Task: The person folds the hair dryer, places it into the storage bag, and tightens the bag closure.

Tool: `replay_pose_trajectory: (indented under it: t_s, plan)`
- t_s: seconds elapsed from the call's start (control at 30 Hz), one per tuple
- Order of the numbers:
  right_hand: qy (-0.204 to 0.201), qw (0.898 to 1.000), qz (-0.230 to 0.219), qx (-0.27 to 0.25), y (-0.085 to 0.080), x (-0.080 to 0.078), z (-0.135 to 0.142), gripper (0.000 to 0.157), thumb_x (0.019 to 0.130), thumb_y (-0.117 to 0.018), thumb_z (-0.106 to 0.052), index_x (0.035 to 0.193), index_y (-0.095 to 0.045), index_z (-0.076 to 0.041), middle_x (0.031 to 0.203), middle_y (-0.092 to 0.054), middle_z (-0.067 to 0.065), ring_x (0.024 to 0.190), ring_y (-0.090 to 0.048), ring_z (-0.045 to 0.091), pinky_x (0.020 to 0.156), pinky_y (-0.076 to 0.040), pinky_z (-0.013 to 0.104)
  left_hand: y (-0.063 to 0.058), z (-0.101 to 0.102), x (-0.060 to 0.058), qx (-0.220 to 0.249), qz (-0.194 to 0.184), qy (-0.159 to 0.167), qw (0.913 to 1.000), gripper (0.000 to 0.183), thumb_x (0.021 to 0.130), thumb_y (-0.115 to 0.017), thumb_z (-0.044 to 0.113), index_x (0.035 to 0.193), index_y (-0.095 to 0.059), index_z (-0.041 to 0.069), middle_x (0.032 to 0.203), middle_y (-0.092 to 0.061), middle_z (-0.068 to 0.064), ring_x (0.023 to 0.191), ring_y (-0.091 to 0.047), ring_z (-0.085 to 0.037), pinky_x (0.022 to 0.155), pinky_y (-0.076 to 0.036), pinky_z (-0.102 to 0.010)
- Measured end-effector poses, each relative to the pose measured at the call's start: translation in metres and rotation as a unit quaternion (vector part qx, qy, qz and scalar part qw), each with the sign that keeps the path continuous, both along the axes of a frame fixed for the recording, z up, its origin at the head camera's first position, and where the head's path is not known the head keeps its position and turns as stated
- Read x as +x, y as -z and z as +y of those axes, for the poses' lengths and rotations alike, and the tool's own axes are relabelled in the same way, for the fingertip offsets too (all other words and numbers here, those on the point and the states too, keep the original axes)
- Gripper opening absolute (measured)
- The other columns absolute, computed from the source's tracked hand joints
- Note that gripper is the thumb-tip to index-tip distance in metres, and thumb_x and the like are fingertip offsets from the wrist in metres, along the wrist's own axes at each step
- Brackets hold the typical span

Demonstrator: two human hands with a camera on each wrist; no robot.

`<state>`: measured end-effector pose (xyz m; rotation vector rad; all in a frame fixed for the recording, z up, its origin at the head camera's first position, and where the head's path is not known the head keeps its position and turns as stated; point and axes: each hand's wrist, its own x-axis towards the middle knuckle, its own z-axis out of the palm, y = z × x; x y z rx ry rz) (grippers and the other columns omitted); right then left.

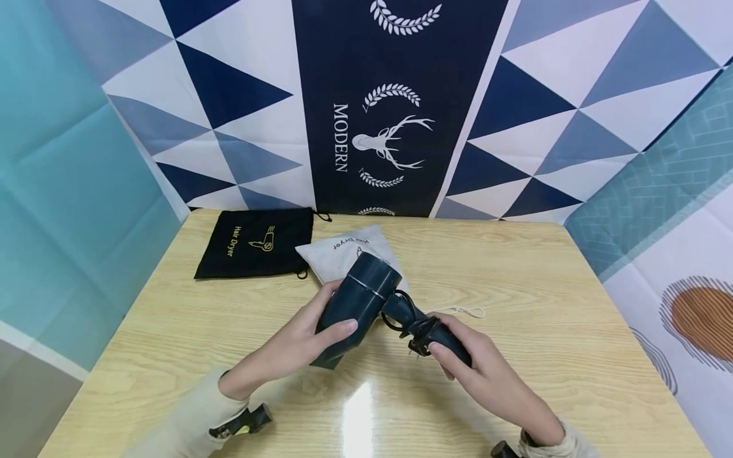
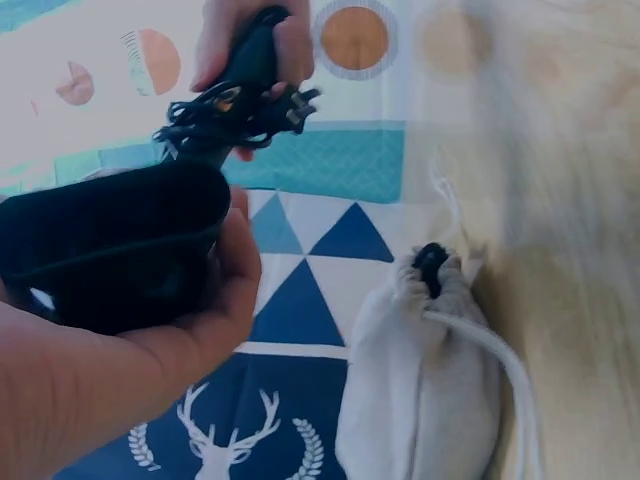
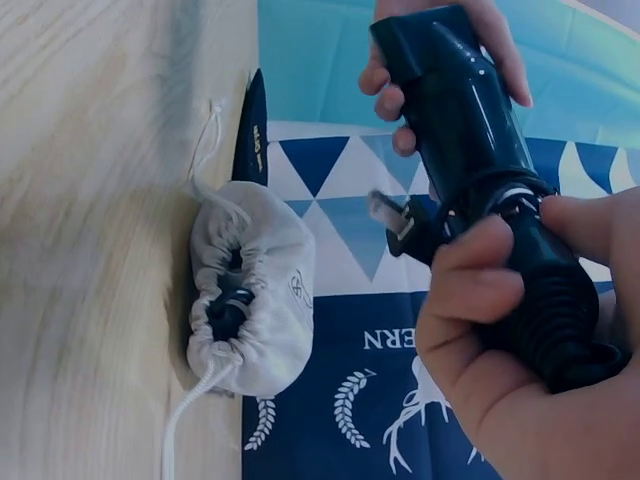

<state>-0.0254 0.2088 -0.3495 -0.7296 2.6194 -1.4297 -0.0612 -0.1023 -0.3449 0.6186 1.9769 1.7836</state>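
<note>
Above the table, both hands hold a dark hair dryer [image 1: 357, 299]. My left hand [image 1: 303, 337] grips its barrel, the thumb lying along the near side. My right hand [image 1: 481, 362] has its fingers curled round the handle [image 3: 540, 290]. A black cord [image 1: 420, 327] is wound about the handle, and its two-pin plug [image 3: 405, 228] sticks out at the side in the right wrist view. Behind the dryer lies a white drawstring bag [image 1: 335, 254] printed "Hair Dryer". Its gathered mouth shows something dark inside in both wrist views.
A black pouch [image 1: 258, 245] with yellow "Hair Dryer" lettering lies flat at the table's back left. The wooden table [image 1: 532, 286] ends at a patterned cloth backdrop [image 1: 401, 159]. Cloth panels stand at both sides. The bag's white string [image 1: 466, 310] trails right across the tabletop.
</note>
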Motion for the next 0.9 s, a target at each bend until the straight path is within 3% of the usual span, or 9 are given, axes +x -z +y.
replay_pose_trajectory:
  t_s: [0.3,0.73,0.9]
  plan:
    - [0.04,0.998,0.037,-0.01,0.007,0.004,-0.005,0.039,0.103,-0.054,-0.01,0.14,-0.05,-0.022,0.082,-0.057,-0.001,0.064,-0.055,0.009,0.055,-0.049,0.026,0.009,0.01,0.004,0.027,0.047,-0.045,0.9975,0.057,0.102,-0.056,0.025,0.152,-0.028,0.027,0.137,-0.051,-0.011,0.113,-0.057,-0.026,0.091,-0.051,-0.042]
    - [0.078,0.989,0.119,-0.036,0.007,0.004,-0.016,0.044,0.098,-0.058,0.0,0.139,-0.054,-0.016,0.083,-0.055,-0.004,0.062,-0.053,0.007,0.053,-0.047,0.023,0.015,0.022,0.012,0.086,0.077,-0.102,0.9881,0.055,0.102,-0.055,0.016,0.15,-0.033,0.028,0.133,-0.05,-0.013,0.109,-0.056,-0.031,0.084,-0.054,-0.042]
    - [0.094,0.986,0.12,-0.068,0.012,0.004,-0.028,0.041,0.099,-0.056,0.002,0.137,-0.053,-0.012,0.079,-0.055,-0.002,0.06,-0.053,0.009,0.052,-0.047,0.023,0.021,0.034,0.019,0.114,0.079,-0.129,0.9819,0.057,0.103,-0.053,0.012,0.152,-0.029,0.026,0.134,-0.048,-0.013,0.109,-0.056,-0.032,0.084,-0.055,-0.043]
